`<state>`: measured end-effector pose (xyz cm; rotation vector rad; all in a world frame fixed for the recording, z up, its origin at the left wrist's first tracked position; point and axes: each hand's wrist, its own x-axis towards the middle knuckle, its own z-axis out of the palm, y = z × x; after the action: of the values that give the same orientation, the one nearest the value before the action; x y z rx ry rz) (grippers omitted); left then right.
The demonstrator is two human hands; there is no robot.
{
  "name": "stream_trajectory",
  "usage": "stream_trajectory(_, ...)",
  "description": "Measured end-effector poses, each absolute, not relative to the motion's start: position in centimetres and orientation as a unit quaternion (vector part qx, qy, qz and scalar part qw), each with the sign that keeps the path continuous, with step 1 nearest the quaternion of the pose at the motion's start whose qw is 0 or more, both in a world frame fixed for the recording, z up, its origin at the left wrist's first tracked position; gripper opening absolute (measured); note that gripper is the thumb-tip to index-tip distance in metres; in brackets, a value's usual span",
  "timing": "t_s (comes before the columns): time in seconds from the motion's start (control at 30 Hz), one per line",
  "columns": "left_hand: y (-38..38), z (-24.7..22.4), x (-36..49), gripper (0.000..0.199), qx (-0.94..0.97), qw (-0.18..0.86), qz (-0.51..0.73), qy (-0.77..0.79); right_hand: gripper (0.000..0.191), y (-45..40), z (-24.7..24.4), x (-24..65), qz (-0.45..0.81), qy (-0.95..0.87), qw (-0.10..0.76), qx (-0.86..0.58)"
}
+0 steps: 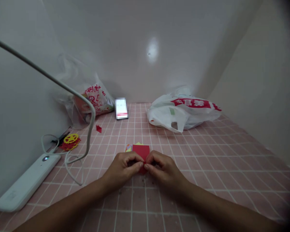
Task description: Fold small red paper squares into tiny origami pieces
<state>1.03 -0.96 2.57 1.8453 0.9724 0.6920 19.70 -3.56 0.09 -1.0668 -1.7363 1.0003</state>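
Near the middle of the pink tiled-pattern surface, my left hand (125, 166) and my right hand (165, 167) meet with thumbs and index fingers pinched together. Between the fingertips is a small piece of red paper (144, 163), mostly hidden by them. Just behind and beneath lies a flat red sheet (140, 150). Edges of yellow paper (138, 143) and patterned paper (129, 148) stick out behind it and at its left.
A phone (121, 109) leans at the back wall between two plastic bags (98, 98) (183, 109). To the left are a small red folded piece (99, 128), yellow and red cutouts (71, 139), a white device (26, 183) and a looping cable (90, 129).
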Motion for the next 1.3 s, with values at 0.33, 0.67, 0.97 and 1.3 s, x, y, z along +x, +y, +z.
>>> stream_trajectory(0.33,-1.1,3.0,1.0,0.016,0.808,0.379,0.267,0.364,0.016,-3.6,0.0,19.7,0.415,-0.688,0.421,-0.42)
stream_trajectory(0.67,-0.4,2.7,0.7,0.022,0.761,0.479,0.238,0.367,0.021,-3.7,-0.2,19.6,0.449,-0.661,0.401,-0.447)
stream_trajectory(0.97,-0.4,2.0,1.1,0.018,0.763,0.438,0.243,0.409,0.016,-2.9,-0.6,19.7,0.562,-0.591,0.405,-0.412)
stream_trajectory(1.3,-0.4,1.9,1.0,0.019,0.731,0.502,0.254,0.387,0.022,-3.3,0.0,19.7,0.494,-0.625,0.391,-0.461)
